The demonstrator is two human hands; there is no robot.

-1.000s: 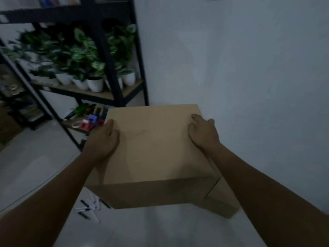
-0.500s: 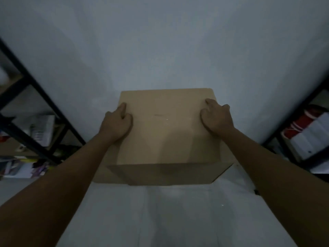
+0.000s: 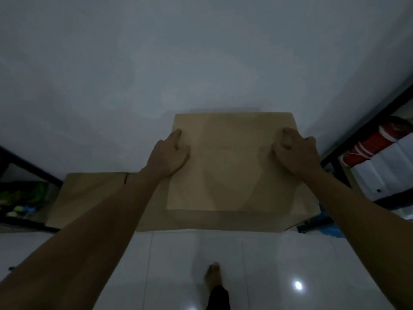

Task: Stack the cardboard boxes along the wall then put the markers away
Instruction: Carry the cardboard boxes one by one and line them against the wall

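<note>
A plain brown cardboard box (image 3: 232,162) is against the white wall, its top facing me. My left hand (image 3: 168,154) grips its left edge and my right hand (image 3: 295,153) grips its right edge, thumbs on top. It sits on a wider cardboard box (image 3: 201,222) whose front shows below it. A second low cardboard box (image 3: 89,195) stands on the floor to the left, partly behind my left forearm. No markers are in view.
A black shelf frame (image 3: 31,166) with green and pale items stands at the left. At the right, a black rack (image 3: 348,153) holds a red roll (image 3: 375,144) and a white bag (image 3: 388,173). Glossy white floor tiles (image 3: 174,265) and my bare foot (image 3: 213,276) lie below.
The view swung right, away from the plant shelf, and tilted down. The box moved toward the wall and now rests on a wider box. Both hands keep their grip.
</note>
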